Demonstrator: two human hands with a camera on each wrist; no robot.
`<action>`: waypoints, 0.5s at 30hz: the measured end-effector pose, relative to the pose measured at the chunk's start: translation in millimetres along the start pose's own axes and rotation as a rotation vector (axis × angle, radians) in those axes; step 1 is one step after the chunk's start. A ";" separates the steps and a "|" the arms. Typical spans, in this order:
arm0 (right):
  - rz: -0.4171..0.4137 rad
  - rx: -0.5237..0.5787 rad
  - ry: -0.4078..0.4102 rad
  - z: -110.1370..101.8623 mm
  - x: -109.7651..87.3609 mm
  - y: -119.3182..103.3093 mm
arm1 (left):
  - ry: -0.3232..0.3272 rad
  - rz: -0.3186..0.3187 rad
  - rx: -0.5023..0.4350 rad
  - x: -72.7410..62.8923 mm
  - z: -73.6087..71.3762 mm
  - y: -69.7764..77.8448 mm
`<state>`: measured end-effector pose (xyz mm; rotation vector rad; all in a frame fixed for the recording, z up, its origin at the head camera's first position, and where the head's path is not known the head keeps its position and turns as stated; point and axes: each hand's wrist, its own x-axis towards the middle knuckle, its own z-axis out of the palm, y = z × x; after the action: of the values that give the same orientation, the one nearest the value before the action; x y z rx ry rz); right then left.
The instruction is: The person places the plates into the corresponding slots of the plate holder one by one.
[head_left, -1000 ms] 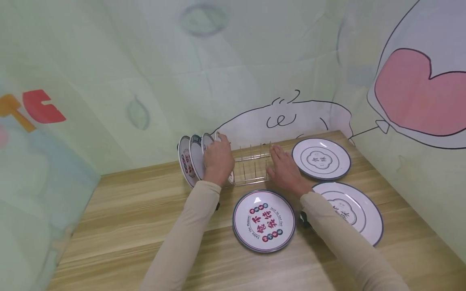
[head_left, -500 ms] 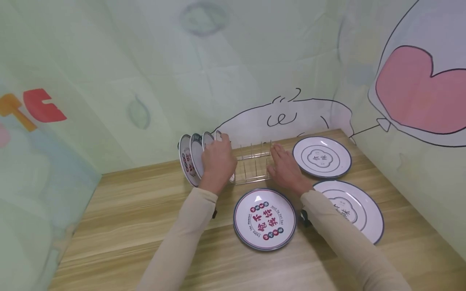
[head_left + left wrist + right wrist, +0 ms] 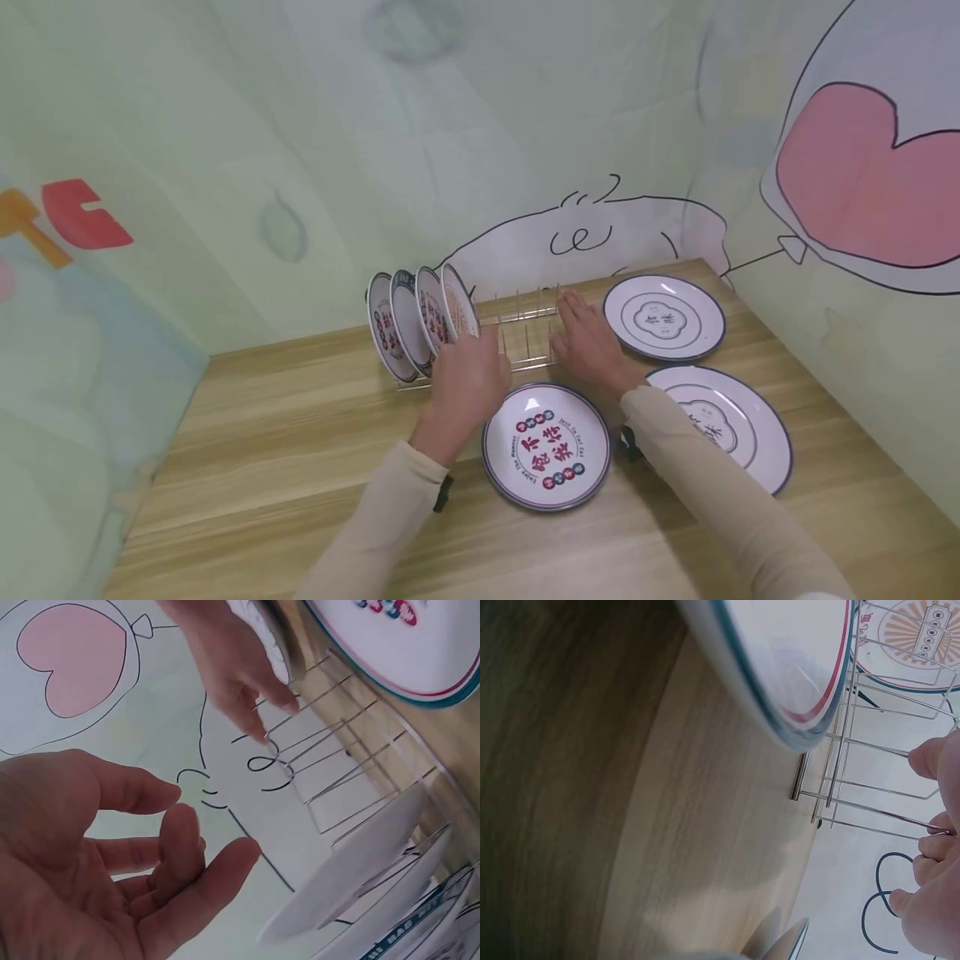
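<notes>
A wire dish rack [image 3: 529,364] stands at the back of the table, with several patterned plates upright in its left slots. The rightmost of these, a white plate [image 3: 459,300], leans with its printed face turned right. My left hand [image 3: 468,379] hovers just in front of it; in the left wrist view its fingers are loosely curled around nothing, apart from the plates. My right hand [image 3: 592,342] grips the rack's right end, thumb and fingers at the end wires in the right wrist view. A plate with red characters [image 3: 546,450] lies flat before the rack.
Two white plates with blue rims lie on the right, a rear one [image 3: 664,318] and a nearer one [image 3: 738,425] partly behind my right sleeve. The wooden table [image 3: 285,442] meets a printed cloth backdrop [image 3: 315,167] behind and at the sides.
My left hand has let go of the rightmost plate in the rack and drawn back toward me, slightly right, uncovering the plate. My right hand stays at the rack's end.
</notes>
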<state>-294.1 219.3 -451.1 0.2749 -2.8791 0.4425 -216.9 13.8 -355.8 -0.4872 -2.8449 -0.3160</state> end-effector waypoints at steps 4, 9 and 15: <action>0.006 0.007 -0.004 -1.1 0.7 0.3 | -0.033 0.005 -0.059 -13.8 11.3 -3.2; -0.004 0.010 -0.001 -3.4 0.2 -1.1 | -0.046 0.004 -0.117 -34.9 26.9 -15.5; -0.011 0.012 0.003 -3.1 -0.7 -0.7 | 0.053 0.025 -0.120 -54.3 44.6 -47.2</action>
<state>-292.7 219.7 -448.2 0.2915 -2.8713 0.4578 -192.3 -34.7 -420.7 -0.5286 -2.7776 -0.4903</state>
